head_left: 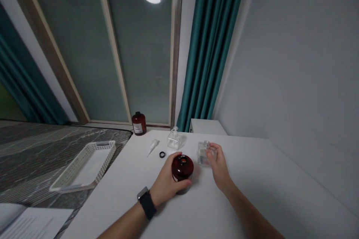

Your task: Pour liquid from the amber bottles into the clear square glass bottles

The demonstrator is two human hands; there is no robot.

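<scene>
Surface [126, 179]: white; we face a teal curtain [211, 44]
Left hand [165, 185]: our fingers curl round an uncapped amber bottle [182, 168]
Right hand [220, 170]: our fingers grip the rightmost clear bottle [202, 155]

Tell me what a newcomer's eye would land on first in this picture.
Probably the dark red bottle in the left hand, standing out against the white table. Just right of it, the right hand grips a clear bottle. Beyond the table, the tall teal curtain right of the glass panels would likely draw the eye next.
</scene>
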